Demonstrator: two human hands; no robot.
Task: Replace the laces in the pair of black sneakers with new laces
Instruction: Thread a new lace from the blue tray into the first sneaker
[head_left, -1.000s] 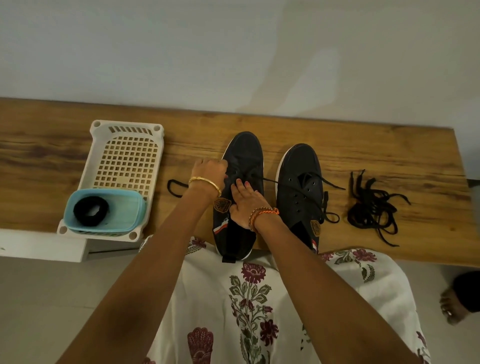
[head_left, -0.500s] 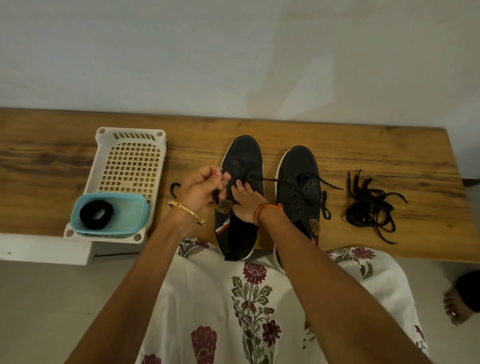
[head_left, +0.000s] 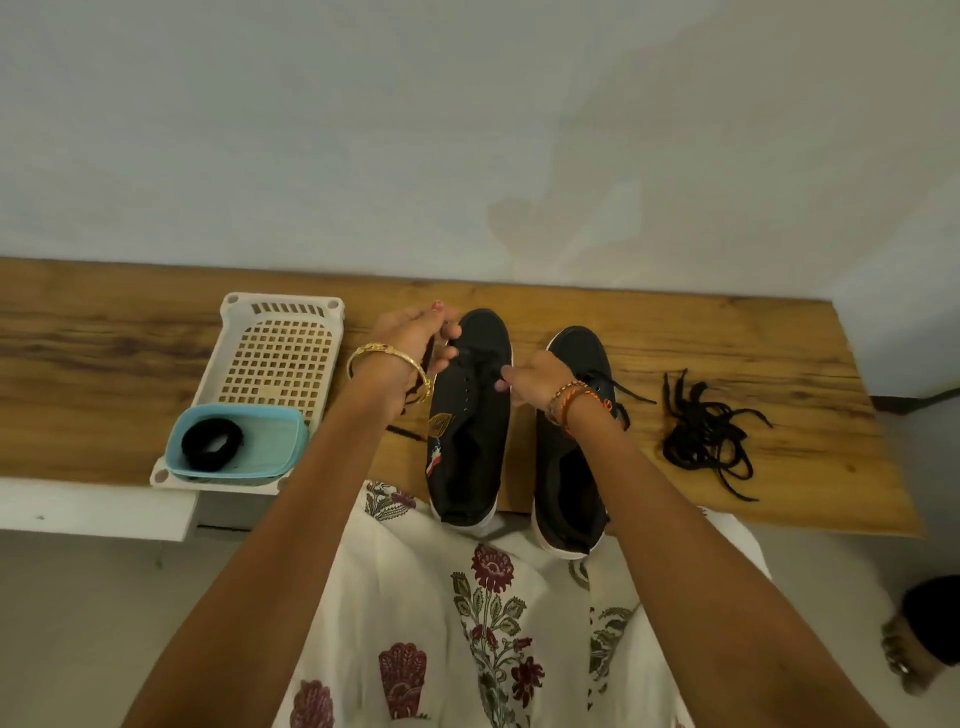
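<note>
I see my left hand (head_left: 415, 338) pinching a black lace (head_left: 423, 371) above the left sneaker (head_left: 470, 415), whose eyelets look mostly bare. My right hand (head_left: 535, 376) grips that sneaker's edge.

Dim, soft light; edges warped.

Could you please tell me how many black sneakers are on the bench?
2: the left sneaker lies between the hands, the right sneaker partly under the right wrist. None seem hidden.
</note>
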